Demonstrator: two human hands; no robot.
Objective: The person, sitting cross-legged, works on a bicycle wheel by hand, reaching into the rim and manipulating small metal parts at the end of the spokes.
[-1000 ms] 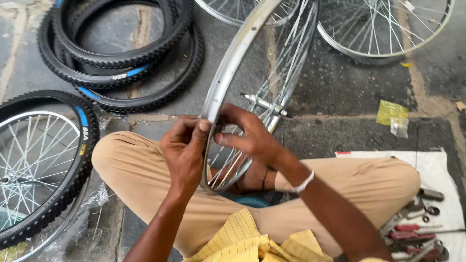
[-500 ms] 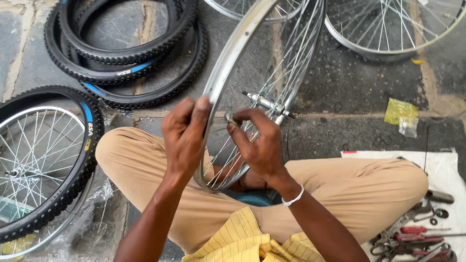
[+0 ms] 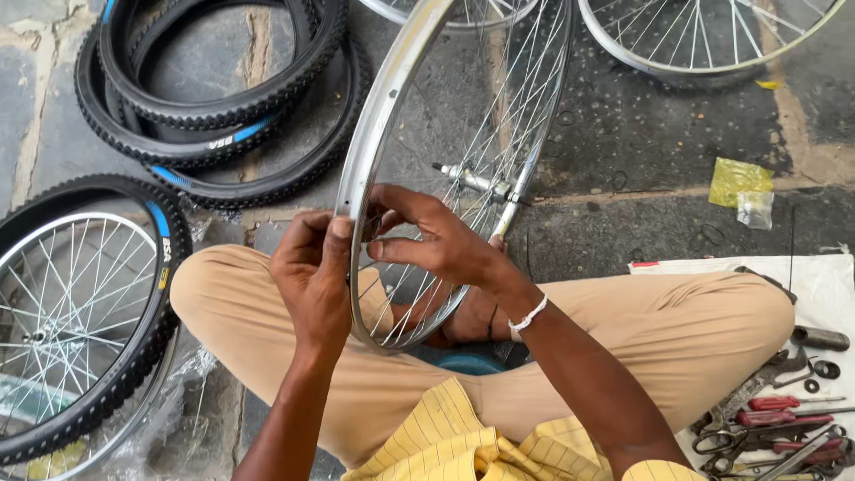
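A bare silver bicycle wheel rim (image 3: 385,98) with thin spokes and a hub (image 3: 472,181) stands upright between my crossed legs. My left hand (image 3: 312,281) grips the near part of the rim from the outside, fingers curled over its edge. My right hand (image 3: 436,240) reaches in from the spoke side, fingertips pinched close to the rim beside the left hand's fingers. What the fingertips pinch is too small to tell. The rim's lowest part rests near my feet.
A stack of black knobby tyres (image 3: 223,98) lies at the far left. A complete wheel with tyre (image 3: 80,303) lies at my left. More bare rims (image 3: 704,44) lie at the top. Hand tools (image 3: 784,419) sit on a white cloth (image 3: 828,285) at my right.
Both hands have stayed at the same spot on the rim, with the right hand's fingers shifting slightly. The view has moved a little.
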